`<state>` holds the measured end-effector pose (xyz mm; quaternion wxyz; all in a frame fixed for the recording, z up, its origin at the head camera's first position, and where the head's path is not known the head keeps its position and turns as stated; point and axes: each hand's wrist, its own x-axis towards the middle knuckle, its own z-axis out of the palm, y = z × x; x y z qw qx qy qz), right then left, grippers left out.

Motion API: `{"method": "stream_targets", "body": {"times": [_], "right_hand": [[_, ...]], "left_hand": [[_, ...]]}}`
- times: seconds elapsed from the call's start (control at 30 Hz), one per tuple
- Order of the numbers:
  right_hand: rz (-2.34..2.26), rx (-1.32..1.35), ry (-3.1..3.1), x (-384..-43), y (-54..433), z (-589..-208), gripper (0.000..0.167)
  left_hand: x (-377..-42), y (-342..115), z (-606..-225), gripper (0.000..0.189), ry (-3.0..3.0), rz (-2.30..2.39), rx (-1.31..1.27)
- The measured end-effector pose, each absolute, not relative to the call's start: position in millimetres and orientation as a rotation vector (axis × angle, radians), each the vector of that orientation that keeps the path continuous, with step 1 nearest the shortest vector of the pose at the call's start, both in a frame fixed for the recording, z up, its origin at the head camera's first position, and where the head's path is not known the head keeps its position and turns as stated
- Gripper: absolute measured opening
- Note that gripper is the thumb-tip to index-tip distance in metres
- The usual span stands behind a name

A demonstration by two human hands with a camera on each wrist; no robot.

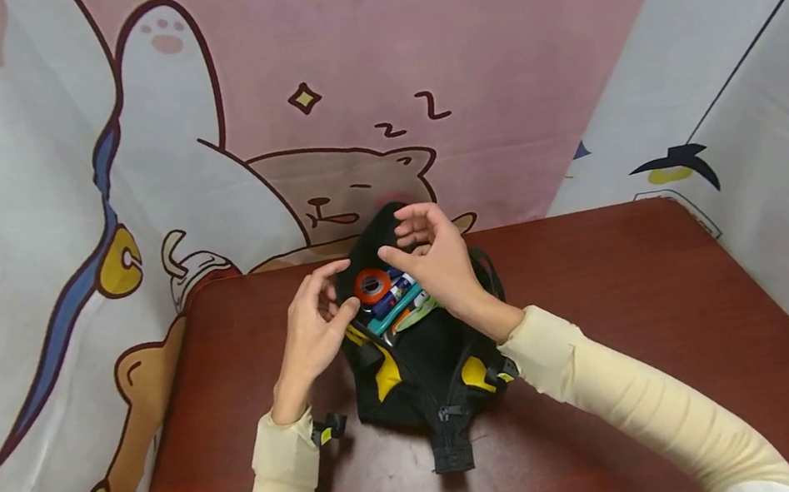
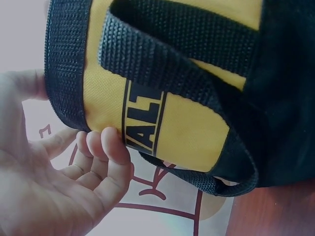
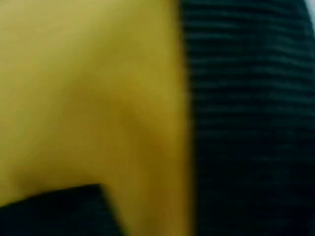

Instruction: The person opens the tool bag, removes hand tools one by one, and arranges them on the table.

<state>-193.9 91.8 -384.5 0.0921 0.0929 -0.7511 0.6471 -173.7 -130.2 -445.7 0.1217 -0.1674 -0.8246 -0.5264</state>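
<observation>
A black and yellow tool bag lies on the table with its mouth open toward the far side. Inside show an orange ring-shaped roll, a dark blue tube, a teal stick and a pale green item. My left hand is at the mouth's left edge, thumb and forefinger apart. In the left wrist view, its bent fingers touch the bag's yellow side by the zipper edge. Over the mouth's right side hovers my right hand, thumb and fingers spread, nothing visible between them.
A reddish-brown table spreads out on both sides of the bag. Behind it hangs a cartoon-printed cloth. A black strap buckle sticks out beside the left wrist. Blurred yellow fabric and black webbing fill the right wrist view.
</observation>
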Motion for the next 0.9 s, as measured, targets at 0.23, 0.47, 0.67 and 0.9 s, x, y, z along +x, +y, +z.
{"method": "stream_targets", "body": {"times": [0.23, 0.47, 0.67, 0.9], "right_hand": [[1.728, 0.297, -2.487, -195, 89, -413, 0.059], [1.595, 0.313, -2.548, -200, 87, -443, 0.061], [1.539, 0.254, -2.641, -201, 86, -451, 0.066], [1.355, 0.206, -2.737, -205, 85, -468, 0.072]], "left_hand": [[-173, -130, -447, 0.054, -2.421, -1.529, -0.501], [-173, -132, -447, 0.055, -2.426, -1.526, -0.499], [-174, -133, -444, 0.055, -2.454, -1.527, -0.481], [-173, -135, -442, 0.061, -2.480, -1.526, -0.483]]}}
